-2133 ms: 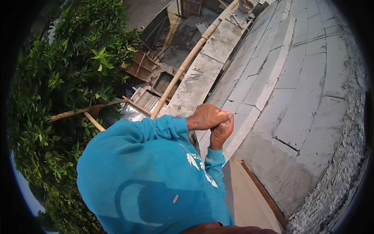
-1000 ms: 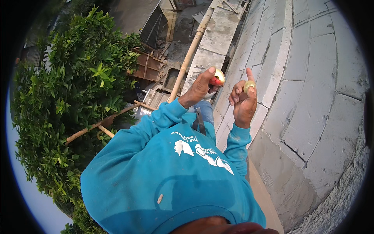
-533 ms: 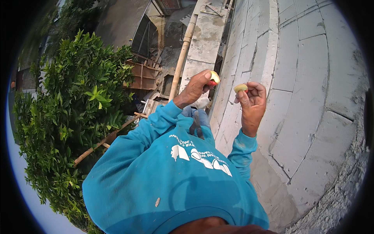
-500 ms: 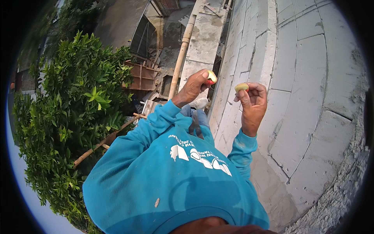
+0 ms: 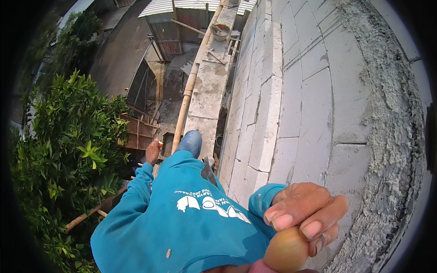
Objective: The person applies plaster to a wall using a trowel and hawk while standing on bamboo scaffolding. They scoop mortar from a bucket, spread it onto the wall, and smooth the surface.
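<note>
My right hand (image 5: 314,211) is large and close at the lower right, its fingers curled around a smooth, rounded, yellow-brown piece of fruit (image 5: 287,250). The exact kind of fruit cannot be told. Lower and farther off, on the left, my left hand (image 5: 153,151) is closed on a small red and pale piece of fruit (image 5: 160,143), mostly hidden by the fingers. Both arms are in teal sleeves, and my jeans-covered knee (image 5: 190,142) is raised between the left hand and the wall.
A grey block wall (image 5: 309,118) with rough mortar rises on the right. Beside it runs a narrow plank walkway (image 5: 207,98) with a bamboo rail (image 5: 185,109) and a bucket (image 5: 220,32). A leafy tree (image 5: 63,173) fills the left, and ground lies far below.
My right hand has come up close to the camera with its piece of fruit. The left hand has dropped away to the left. My knee has come into view, and the view has shifted.
</note>
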Demonstrator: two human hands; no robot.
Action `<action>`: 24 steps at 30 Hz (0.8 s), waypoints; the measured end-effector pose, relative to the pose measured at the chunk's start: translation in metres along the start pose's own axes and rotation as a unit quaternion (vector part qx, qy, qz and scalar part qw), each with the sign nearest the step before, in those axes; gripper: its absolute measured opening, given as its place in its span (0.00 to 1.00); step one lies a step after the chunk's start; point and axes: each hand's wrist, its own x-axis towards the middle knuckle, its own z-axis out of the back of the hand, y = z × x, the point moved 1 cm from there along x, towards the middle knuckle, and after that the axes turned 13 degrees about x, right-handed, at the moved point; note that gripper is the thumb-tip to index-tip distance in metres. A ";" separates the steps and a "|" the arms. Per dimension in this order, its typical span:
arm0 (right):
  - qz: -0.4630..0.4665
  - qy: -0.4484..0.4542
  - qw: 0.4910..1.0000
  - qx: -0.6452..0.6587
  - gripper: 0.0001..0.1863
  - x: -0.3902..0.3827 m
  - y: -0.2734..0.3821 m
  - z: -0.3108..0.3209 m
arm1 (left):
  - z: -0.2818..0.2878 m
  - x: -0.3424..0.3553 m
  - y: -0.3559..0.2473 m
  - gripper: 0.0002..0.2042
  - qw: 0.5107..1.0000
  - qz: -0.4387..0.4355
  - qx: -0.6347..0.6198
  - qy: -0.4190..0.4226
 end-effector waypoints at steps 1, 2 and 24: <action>0.016 0.011 1.000 0.017 0.13 0.007 -0.003 0.000 | 0.000 0.000 0.010 0.28 0.999 0.032 -0.018 -0.012; 0.033 0.021 0.999 0.030 0.12 0.015 -0.008 0.002 | 0.000 0.004 0.019 0.28 1.000 0.020 0.013 -0.021; 0.058 -0.013 0.816 -0.575 0.12 0.262 -0.177 0.332 | -0.054 0.227 -0.133 0.28 0.990 0.134 0.027 -0.041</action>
